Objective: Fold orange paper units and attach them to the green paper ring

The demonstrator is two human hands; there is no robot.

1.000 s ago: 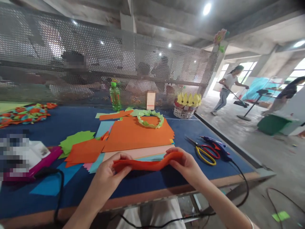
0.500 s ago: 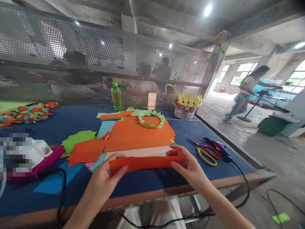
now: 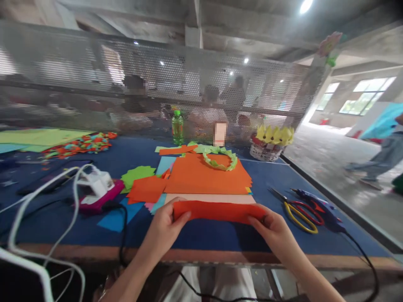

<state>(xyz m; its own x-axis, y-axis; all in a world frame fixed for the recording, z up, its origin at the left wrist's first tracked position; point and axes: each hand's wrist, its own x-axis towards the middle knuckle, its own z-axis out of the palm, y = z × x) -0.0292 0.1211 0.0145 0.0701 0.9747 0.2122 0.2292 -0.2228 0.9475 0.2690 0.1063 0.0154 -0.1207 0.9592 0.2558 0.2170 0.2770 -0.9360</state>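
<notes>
Both my hands hold a long folded strip of orange paper (image 3: 217, 211) just above the blue table (image 3: 208, 237), near its front edge. My left hand (image 3: 165, 226) pinches the strip's left end with thumb on top. My right hand (image 3: 273, 228) grips its right end, fingers curled round it. The strip lies nearly flat and straight between them. Behind it lies a stack of orange sheets (image 3: 208, 178) over a pale pink sheet, with a green paper ring (image 3: 219, 158) on top.
Yellow-and-red scissors (image 3: 302, 209) and a blue glue gun (image 3: 317, 205) lie at the right. Left are green and orange paper pieces (image 3: 141, 184), a white-and-pink device (image 3: 97, 188) and cables. A green bottle (image 3: 177, 128), a basket of yellow paper (image 3: 272, 142) and a mesh screen stand behind. People move about on the right.
The strip, wavy a second ago, is now pulled flat and straight between my hands. My view has swung left, showing more of the table's left side.
</notes>
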